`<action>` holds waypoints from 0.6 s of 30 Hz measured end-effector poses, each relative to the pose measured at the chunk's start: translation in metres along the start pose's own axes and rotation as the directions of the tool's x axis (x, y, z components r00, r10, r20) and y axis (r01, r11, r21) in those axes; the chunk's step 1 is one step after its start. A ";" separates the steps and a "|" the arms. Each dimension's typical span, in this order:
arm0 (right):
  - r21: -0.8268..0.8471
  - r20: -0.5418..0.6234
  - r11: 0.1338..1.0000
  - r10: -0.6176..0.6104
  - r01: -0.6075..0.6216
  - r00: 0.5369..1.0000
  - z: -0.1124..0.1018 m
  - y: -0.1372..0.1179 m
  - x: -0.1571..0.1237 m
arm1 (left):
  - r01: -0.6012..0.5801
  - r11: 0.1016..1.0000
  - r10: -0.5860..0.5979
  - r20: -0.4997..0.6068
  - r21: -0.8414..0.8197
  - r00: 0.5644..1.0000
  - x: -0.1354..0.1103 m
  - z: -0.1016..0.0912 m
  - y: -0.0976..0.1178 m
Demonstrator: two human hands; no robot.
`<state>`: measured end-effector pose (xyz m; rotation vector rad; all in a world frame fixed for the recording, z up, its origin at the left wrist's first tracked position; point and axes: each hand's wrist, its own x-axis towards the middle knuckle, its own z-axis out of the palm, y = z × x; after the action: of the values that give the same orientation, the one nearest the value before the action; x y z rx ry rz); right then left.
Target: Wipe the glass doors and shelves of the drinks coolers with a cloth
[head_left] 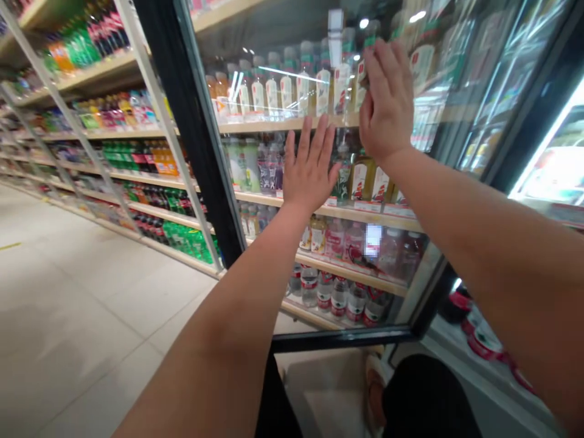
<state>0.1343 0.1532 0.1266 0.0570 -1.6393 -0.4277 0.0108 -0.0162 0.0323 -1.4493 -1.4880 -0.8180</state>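
A glass door point(274, 36) with a black frame stands swung open in front of me. My left hand point(308, 164) lies against the pane near its middle, fingers spread and stretched upward. Higher and to the right, my right hand point(390, 100) is also at the glass, its fingers extended and close together. Its palm faces away from me, so I cannot see whether anything thin lies beneath it. Behind the pane stand rows of bottles: pale-labelled bottles point(286, 91) on the upper shelf and clear water bottles point(339, 296) at the bottom.
Long shelves point(155, 179) of coloured drink bottles run along the left. Pale floor tiles point(91, 328) lie beside them. At the lower right, red-labelled bottles point(486, 340) stand inside the cabinet. My dark-clothed knee point(429, 395) is just under the door's bottom edge point(347, 337).
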 end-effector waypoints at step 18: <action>0.026 0.264 0.991 -0.136 0.134 0.955 -0.019 -0.037 -0.012 | 0.183 0.982 -0.180 -0.070 0.038 0.981 0.013 -0.021 -0.047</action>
<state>0.1461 0.1177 0.1045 0.1227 -1.9082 -0.5516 -0.0318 -0.0353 0.0577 -1.2548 -1.5941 -0.9286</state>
